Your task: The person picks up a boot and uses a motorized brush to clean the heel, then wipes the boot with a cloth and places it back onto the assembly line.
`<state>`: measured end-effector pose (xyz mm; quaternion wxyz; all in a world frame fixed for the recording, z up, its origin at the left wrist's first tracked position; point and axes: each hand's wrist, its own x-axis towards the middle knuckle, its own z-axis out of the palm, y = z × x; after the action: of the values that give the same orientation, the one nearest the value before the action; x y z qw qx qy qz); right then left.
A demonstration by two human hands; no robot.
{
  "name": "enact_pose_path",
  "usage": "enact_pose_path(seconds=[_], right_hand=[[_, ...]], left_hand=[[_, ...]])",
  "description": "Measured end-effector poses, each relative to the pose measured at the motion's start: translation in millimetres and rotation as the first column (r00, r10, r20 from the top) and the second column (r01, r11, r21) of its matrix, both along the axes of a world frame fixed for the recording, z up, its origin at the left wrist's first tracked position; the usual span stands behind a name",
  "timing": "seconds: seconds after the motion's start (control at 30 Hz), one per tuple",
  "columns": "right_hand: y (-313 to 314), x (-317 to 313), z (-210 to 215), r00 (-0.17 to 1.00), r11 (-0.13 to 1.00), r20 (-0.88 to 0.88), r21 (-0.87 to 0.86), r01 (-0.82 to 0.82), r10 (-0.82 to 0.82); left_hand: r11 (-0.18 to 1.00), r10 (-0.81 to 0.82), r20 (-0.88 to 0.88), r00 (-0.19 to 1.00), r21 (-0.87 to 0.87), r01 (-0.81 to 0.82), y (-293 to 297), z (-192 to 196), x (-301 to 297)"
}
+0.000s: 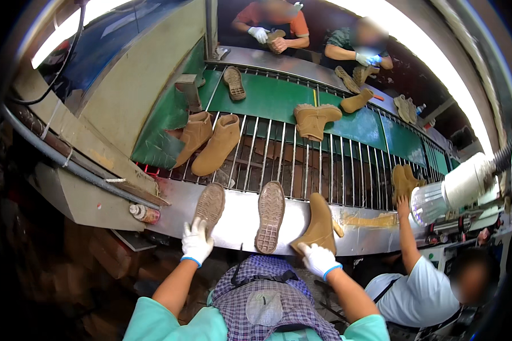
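My left hand [197, 244], in a white work glove with a blue cuff, has its fingers closed on the near end of a brown treaded shoe sole [211, 203]. The sole lies tread side up on the metal ledge. My right hand [320, 260], gloved the same way, grips the near end of a tan ankle boot [317, 224] at the ledge's front edge. Between my hands lies a second brown sole [270, 217], also tread side up. Its near end reaches the front edge. My palms and thumbs are partly hidden.
Beyond the metal ledge [242, 227] runs a green conveyor [267, 105] with metal rods, carrying tan boots [219, 145] and a sole [234, 83]. A bottle [144, 213] stands left. A large bulb [449, 187] hangs right. Co-workers handle footwear across the conveyor; another reaches in from the right.
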<state>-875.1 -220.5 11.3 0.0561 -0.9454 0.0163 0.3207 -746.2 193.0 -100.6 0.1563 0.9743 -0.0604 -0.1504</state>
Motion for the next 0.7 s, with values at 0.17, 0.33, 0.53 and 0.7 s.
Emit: enact_pose_path(seconds=[0.17,0.33,0.53,0.7], right_hand=[[-28,12,-4,0.737,0.916,0.547,0.285,0.282,-0.397],[-70,69,-41,0.715,0.701,0.072,0.285,0.654,-0.696],[-104,59,-87,0.482,0.318,-0.08,0.655,0.685,-0.872],[-119,6,-96,0.442,-0.378,-0.628,0.759,0.53,-0.641]], left_hand=[[0.987,0.131,0.264,0.956,0.059,-0.152,-5,-14,6],[0.978,-0.127,0.053,0.991,-0.161,0.134,-127,-8,69],[0.989,-0.033,-0.147,0.989,-0.145,0.011,-241,-51,129],[0.293,-0.062,-0.491,0.869,-0.841,-0.454,-235,-33,122]])
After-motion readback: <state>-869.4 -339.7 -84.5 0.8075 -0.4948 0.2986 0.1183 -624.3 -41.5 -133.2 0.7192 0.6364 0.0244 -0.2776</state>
